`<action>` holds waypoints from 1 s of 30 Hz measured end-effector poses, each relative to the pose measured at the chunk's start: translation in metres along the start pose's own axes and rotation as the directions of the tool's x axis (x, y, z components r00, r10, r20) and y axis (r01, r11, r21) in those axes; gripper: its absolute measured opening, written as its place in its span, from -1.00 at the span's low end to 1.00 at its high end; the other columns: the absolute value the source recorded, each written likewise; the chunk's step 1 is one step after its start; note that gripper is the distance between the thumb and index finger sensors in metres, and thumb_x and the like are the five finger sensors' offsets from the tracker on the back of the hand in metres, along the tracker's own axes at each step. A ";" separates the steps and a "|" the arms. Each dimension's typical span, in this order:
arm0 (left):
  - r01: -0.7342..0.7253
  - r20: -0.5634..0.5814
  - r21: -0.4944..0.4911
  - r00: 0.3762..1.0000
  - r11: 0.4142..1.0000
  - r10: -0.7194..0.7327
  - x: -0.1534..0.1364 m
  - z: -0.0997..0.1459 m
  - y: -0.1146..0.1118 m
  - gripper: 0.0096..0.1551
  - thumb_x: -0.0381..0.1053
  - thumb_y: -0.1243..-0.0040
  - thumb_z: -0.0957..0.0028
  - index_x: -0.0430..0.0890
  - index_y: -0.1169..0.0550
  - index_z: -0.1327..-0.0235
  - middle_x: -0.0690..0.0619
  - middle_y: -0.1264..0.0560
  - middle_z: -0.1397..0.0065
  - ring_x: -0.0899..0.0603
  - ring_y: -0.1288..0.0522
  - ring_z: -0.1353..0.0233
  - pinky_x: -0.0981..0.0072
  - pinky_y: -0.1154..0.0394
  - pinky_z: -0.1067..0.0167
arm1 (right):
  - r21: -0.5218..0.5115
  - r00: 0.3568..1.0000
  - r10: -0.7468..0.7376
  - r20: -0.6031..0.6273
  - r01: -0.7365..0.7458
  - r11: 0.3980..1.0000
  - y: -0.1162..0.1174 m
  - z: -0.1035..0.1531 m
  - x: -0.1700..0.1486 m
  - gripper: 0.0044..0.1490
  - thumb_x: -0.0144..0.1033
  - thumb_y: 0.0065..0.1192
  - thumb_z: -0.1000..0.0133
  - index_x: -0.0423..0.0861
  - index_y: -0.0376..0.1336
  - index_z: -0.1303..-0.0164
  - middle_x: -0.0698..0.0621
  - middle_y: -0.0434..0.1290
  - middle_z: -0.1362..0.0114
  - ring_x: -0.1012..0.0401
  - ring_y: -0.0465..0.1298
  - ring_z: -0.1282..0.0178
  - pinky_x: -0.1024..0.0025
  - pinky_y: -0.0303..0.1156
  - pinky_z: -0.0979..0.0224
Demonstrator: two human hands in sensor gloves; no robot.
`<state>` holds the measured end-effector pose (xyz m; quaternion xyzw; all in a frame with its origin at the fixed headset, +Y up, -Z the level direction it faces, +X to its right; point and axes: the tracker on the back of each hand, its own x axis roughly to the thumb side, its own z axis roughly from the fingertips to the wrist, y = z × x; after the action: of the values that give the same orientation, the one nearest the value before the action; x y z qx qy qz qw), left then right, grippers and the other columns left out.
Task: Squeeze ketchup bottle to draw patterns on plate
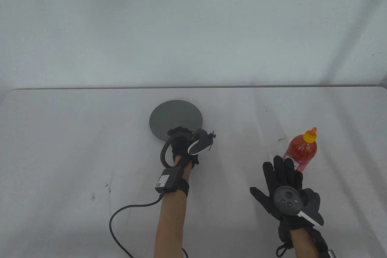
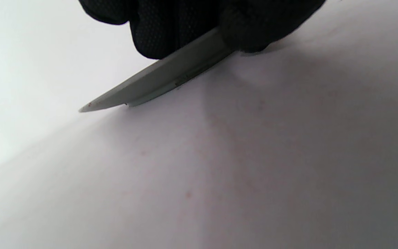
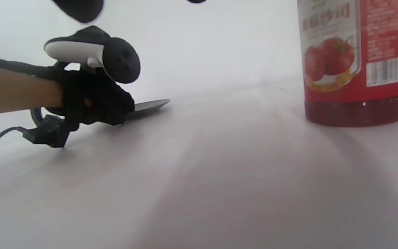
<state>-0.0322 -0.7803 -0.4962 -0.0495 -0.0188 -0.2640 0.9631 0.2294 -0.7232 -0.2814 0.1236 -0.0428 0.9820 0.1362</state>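
A round grey plate [image 1: 175, 117] lies flat on the white table. My left hand [image 1: 181, 140] grips its near rim; in the left wrist view my fingers [image 2: 171, 27] pinch the plate's edge [image 2: 157, 81]. A red ketchup bottle [image 1: 302, 149] with an orange nozzle cap stands upright at the right. My right hand [image 1: 282, 176] is open with fingers spread, just in front of the bottle and to its left, not touching it. In the right wrist view the bottle [image 3: 356, 62] stands at the right, and my left hand [image 3: 95, 100] holds the plate [image 3: 149, 104] at the left.
A black cable [image 1: 127, 215] runs from my left wrist over the near table to the bottom edge. The table's far edge [image 1: 193, 88] meets a white backdrop. Small dark specks mark the tabletop.
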 end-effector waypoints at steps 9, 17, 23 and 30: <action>-0.019 0.020 0.172 1.000 0.985 0.016 -0.011 0.020 0.009 -0.56 0.02 -0.30 -0.08 -0.20 -0.50 -0.08 -0.10 -0.57 -0.07 -0.13 -0.59 -0.16 -0.28 -0.44 -0.27 | -0.025 1.000 0.002 0.005 -0.002 1.000 -0.001 0.000 0.000 0.12 0.30 0.00 -0.32 -0.26 -0.16 -0.79 -0.45 -0.24 -0.78 -0.35 -0.37 -0.66 -0.49 -0.27 -0.46; 0.007 0.138 0.304 0.989 0.953 -0.051 -0.008 0.073 0.026 -0.55 0.02 -0.31 -0.05 -0.21 -0.52 -0.05 -0.10 -0.58 -0.04 -0.14 -0.59 -0.13 -0.27 -0.46 -0.22 | -0.038 1.000 0.005 0.012 -0.005 0.999 -0.002 0.001 0.000 0.12 0.30 0.00 -0.32 -0.26 -0.16 -0.79 -0.45 -0.24 -0.78 -0.35 -0.37 -0.66 -0.49 -0.27 -0.46; 0.021 0.225 0.401 0.967 0.916 -0.121 0.000 0.132 0.042 -0.55 0.03 -0.31 -0.04 -0.21 -0.52 -0.04 -0.10 -0.59 -0.03 -0.13 -0.61 -0.11 -0.26 -0.49 -0.19 | -0.029 1.000 0.008 0.023 -0.007 1.000 -0.001 0.002 0.003 0.12 0.30 0.00 -0.32 -0.25 -0.16 -0.79 -0.45 -0.24 -0.78 -0.35 -0.37 -0.66 -0.49 -0.27 -0.46; 0.037 0.293 0.403 0.941 0.914 -0.168 0.018 0.173 0.041 -0.55 0.03 -0.30 -0.04 -0.21 -0.52 -0.04 -0.09 -0.59 -0.02 -0.12 -0.61 -0.11 -0.26 -0.49 -0.18 | -0.025 0.999 0.016 0.035 -0.015 1.000 0.000 0.002 0.005 0.12 0.30 0.00 -0.31 -0.25 -0.15 -0.79 -0.45 -0.23 -0.78 -0.35 -0.37 -0.66 -0.49 -0.27 -0.46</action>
<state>0.0021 -0.7360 -0.3268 0.1029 -0.2306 -0.2940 0.9219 0.2254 -0.7222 -0.2778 0.1386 -0.0582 0.9801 0.1295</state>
